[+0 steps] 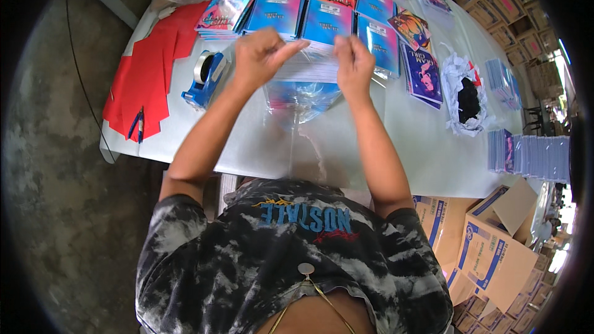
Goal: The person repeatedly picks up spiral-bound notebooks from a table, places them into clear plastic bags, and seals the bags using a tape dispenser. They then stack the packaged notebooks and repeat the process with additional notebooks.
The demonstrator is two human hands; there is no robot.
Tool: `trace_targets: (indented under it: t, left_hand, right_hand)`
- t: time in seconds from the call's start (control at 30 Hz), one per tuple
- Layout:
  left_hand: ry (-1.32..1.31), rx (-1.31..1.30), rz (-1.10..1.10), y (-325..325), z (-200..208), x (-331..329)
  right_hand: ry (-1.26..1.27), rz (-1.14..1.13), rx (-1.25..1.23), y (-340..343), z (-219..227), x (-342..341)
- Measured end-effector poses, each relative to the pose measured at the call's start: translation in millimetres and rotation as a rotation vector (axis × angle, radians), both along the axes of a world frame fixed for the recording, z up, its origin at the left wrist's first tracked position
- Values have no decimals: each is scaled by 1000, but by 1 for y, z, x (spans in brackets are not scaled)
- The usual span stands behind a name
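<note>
Both hands, left hand [263,55] and right hand [354,62], pinched the clear plastic bag [301,96] around a notebook stack [309,67] mid-counter, bagging apparently underway, sealing likely next.

On the table lie 1 blue tape dispenser [207,74] and 2 pens [137,124].

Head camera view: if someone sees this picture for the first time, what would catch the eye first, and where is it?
First, the two hands at the top centre: the left hand and the right hand pinch a stack of notebooks going into a clear plastic bag. Behind them lie rows of colourful notebooks. At the table's left edge sit red paper sheets and a blue tape dispenser.
</note>
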State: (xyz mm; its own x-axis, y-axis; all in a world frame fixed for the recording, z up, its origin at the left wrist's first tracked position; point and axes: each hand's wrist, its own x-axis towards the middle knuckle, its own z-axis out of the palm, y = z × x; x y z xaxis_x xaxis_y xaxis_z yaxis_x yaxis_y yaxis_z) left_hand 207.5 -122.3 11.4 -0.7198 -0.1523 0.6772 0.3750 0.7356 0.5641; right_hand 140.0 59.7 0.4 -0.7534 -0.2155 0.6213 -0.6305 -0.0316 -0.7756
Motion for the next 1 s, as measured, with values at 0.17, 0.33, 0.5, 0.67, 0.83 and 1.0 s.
trace_targets:
  t: [0.17, 0.33, 0.5, 0.67, 0.83, 1.0]
  left_hand:
    - [546, 380, 52, -25, 78, -21]
    - [47, 444, -106, -43, -3, 10]
    - [-198, 486, 57, 31, -61, 56]
    - [-13, -249, 447, 58, -58, 56]
    - [-132, -331, 334, 85, -38, 41]
    - [-290, 1, 76, 83, -26, 36]
  right_hand:
    - [78, -364, -510, 11, 90, -7]
    - [519, 240, 98, 29, -5, 61]
    - [461, -58, 811, -2, -15, 56]
    - [376, -178, 719, -17, -6, 23]
    - [123, -571, 295, 14, -38, 37]
    - [373, -239, 555, 17, -37, 48]
